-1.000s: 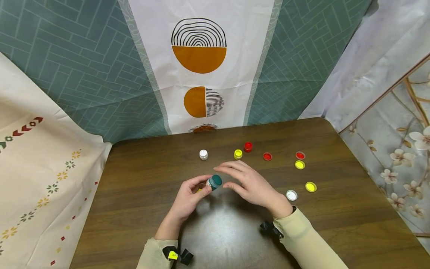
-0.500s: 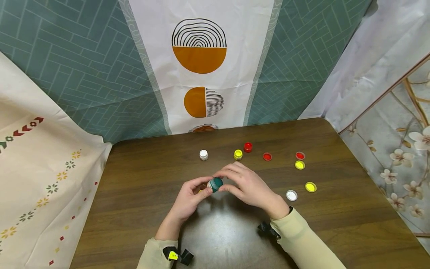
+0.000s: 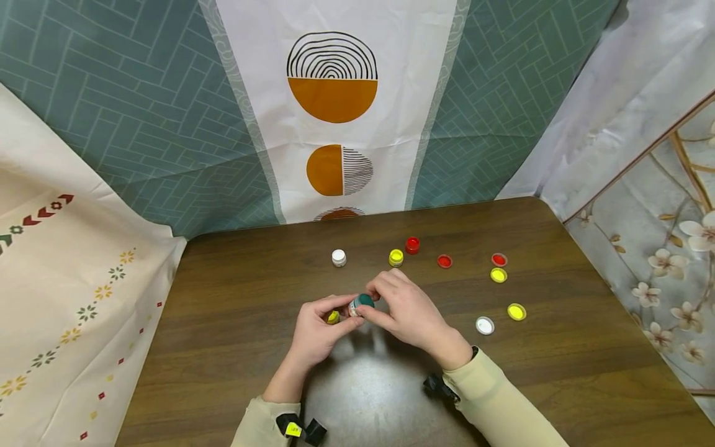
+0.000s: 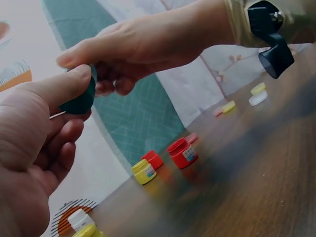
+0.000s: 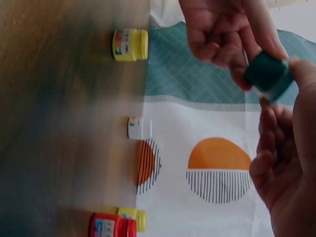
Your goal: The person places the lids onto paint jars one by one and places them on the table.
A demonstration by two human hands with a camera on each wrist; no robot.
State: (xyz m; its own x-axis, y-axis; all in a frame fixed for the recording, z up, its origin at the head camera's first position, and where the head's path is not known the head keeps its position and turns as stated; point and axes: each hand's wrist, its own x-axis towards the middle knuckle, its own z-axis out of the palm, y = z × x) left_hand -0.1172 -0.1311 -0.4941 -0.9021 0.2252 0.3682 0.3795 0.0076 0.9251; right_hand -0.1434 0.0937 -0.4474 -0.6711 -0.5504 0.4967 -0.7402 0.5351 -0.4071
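A small green paint jar [image 3: 354, 305] is tilted in the air above the table, its dark green lid [image 3: 365, 300] toward the right. The left hand [image 3: 316, 328] pinches the jar's body between thumb and fingers. From the right, the right hand [image 3: 410, 310] has its thumb and fingertips around the lid; in the right wrist view they meet the rim of the green jar [image 5: 266, 74]. Behind the left hand, a yellow paint jar [image 3: 333, 317] is partly hidden. In the left wrist view the left thumb covers much of the green jar [image 4: 81, 101].
Along the table's back stand a white jar [image 3: 338, 258], a yellow jar [image 3: 396, 257] and a red jar [image 3: 412, 245]. Another red jar [image 4: 182, 153] shows in the left wrist view. To the right lie several loose lids, including a red lid [image 3: 444, 261] and a white lid [image 3: 485, 325].
The right hand has come left from beside the jar and taken hold of its lid. The left hand has shifted slightly right with the jar, uncovering more of the yellow jar.
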